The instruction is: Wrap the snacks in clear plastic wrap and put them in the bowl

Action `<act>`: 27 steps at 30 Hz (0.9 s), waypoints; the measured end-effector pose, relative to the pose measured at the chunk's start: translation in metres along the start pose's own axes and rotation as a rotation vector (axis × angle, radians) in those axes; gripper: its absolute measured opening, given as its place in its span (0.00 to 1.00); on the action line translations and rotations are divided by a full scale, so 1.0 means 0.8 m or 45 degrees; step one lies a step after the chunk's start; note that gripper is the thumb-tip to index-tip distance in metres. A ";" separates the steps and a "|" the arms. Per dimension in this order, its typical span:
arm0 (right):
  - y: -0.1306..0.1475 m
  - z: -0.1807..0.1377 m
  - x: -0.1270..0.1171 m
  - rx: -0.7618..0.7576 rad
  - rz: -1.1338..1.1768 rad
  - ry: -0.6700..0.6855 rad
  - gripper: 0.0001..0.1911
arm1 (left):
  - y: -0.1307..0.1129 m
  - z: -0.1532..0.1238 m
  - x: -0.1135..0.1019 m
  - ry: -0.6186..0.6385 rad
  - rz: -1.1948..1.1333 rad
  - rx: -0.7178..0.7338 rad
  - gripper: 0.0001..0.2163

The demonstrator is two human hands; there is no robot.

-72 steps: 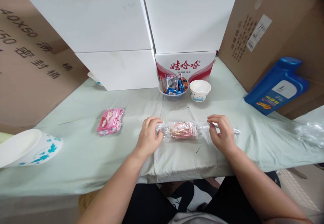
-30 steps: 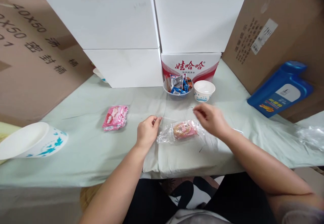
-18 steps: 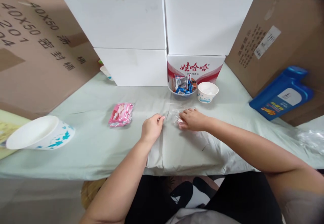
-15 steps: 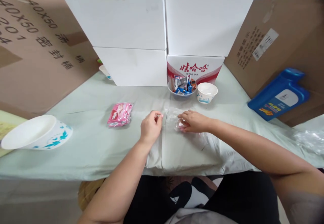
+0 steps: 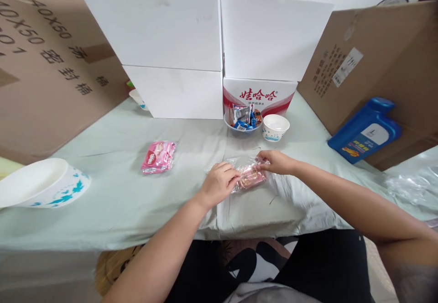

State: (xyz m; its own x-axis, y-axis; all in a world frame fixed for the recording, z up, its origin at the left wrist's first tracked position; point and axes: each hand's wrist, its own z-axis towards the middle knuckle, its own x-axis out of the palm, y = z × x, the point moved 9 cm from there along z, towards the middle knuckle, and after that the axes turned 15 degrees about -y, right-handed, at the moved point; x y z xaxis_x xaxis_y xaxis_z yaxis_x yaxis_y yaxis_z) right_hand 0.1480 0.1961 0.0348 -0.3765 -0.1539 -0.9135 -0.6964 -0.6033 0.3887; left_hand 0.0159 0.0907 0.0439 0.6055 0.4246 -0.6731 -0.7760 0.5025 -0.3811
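Observation:
A clear plastic bag (image 5: 251, 178) with pink packets inside lies flat on the cloth in front of me. My left hand (image 5: 221, 180) is closed on the bag's left edge, thumb and fingers pressed together. At the bag's upper right, my right hand (image 5: 275, 162) pinches the plastic between thumb and fingers. Farther left lies a pink packet stack (image 5: 159, 157) in shiny wrapping, apart from both hands.
Behind the bag stand a clear bowl of wrapped snacks (image 5: 242, 122) and a white paper bowl (image 5: 275, 127). A large paper bowl (image 5: 73, 189) is at left, a blue bottle (image 5: 364, 132) at right. White boxes (image 5: 185, 93) and cardboard cartons (image 5: 372, 65) border the table.
My left hand has moved right onto the bag. My right hand has shifted off the pink packets to the bag's upper right corner, so more of the bag shows.

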 end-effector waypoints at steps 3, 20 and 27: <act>-0.009 0.006 -0.009 0.088 0.019 -0.060 0.06 | -0.007 0.002 -0.011 -0.060 -0.101 0.021 0.07; 0.027 0.005 -0.054 -0.258 -0.231 -0.340 0.12 | -0.087 -0.056 0.012 1.088 -1.003 -0.135 0.13; 0.122 -0.118 0.005 -0.851 -0.159 0.268 0.21 | -0.032 -0.018 0.006 0.557 -0.429 -0.258 0.09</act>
State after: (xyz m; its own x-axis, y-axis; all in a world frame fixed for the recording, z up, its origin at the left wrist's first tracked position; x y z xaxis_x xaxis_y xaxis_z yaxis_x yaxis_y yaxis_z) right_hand 0.1361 0.0624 0.0578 -0.1453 -0.1597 -0.9764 -0.1772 -0.9667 0.1845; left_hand 0.0362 0.0688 0.0416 0.7288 -0.1058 -0.6765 -0.5976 0.3839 -0.7039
